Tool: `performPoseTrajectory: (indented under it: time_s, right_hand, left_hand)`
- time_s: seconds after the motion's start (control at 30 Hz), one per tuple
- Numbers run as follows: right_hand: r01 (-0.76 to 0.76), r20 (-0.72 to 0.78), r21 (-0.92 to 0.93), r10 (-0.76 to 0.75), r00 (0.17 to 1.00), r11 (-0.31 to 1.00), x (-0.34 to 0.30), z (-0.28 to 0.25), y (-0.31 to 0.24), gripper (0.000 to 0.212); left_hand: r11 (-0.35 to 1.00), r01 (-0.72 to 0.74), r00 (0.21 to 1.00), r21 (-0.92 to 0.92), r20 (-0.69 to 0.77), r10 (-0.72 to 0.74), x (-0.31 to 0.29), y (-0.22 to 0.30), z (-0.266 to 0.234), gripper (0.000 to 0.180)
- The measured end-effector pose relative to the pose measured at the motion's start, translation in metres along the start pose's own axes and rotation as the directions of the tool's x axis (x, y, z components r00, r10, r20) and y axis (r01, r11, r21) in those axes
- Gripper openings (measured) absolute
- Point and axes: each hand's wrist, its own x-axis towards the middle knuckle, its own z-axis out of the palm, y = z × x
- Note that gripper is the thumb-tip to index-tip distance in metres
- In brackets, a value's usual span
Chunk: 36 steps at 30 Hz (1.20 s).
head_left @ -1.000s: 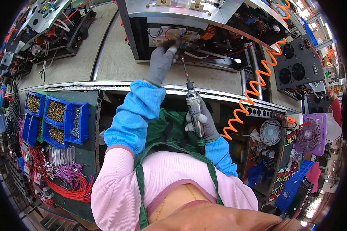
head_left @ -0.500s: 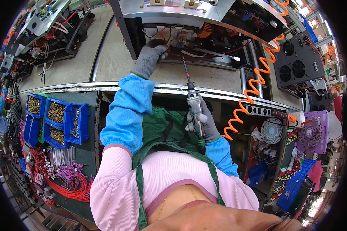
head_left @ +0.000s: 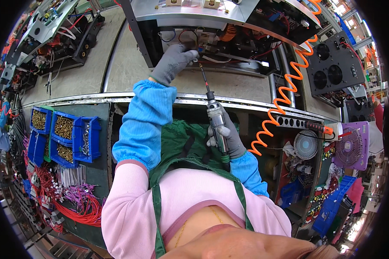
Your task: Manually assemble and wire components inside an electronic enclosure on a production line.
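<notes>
My left hand, in a grey glove, reaches into the open front of a black metal equipment case. Its thumb and fingers pinch together on what looks like the end of a wire; a small pale tip shows at the fingertips. Wrapped in my gloved right hand is a silver power screwdriver, upright with its long thin bit pointing into the case. A small brass-coloured screw sits at the bit's tip, just right of and below my left fingertips. Behind them is a copper coil among wires.
Blue bins of brass screws stand at left, above red wire bundles. An orange coiled hose hangs down at right. Another open case stands far left, a dark fan panel far right. Fans stand at right.
My left hand has moved a little to the right, its fingertips now closer to the bit. The screwdriver has shifted slightly left and its tip sits nearer the left hand.
</notes>
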Motion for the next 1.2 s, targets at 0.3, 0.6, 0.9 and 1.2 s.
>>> performPoseTrajectory:
  time_s: [0.3, 0.6, 0.9, 1.2]
  right_hand:
    - [0.009, -0.024, 0.015, -0.008, 1.000, 1.000, 0.004, -0.005, 0.009, 0.097]
    - [-0.029, -0.011, 0.011, 0.030, 1.000, 1.000, 0.006, -0.005, 0.007, 0.097]
    - [-0.028, 0.002, -0.033, 0.028, 1.000, 0.999, 0.010, 0.003, -0.001, 0.095]
    - [-0.012, 0.083, 0.050, 0.008, 0.997, 0.999, 0.030, 0.010, -0.009, 0.089]
  left_hand:
    - [0.880, 0.155, 0.977, -0.449, 0.204, -0.068, 0.007, 0.005, 0.017, 0.019]
    - [0.912, -0.153, 0.932, 0.380, -0.253, 0.261, -0.003, -0.044, -0.015, 0.025]
    - [0.944, -0.132, 0.901, 0.302, -0.360, 0.241, 0.008, -0.065, 0.002, 0.021]
    - [0.796, -0.115, 0.790, 0.594, -0.431, 0.436, 0.002, -0.057, 0.012, 0.017]
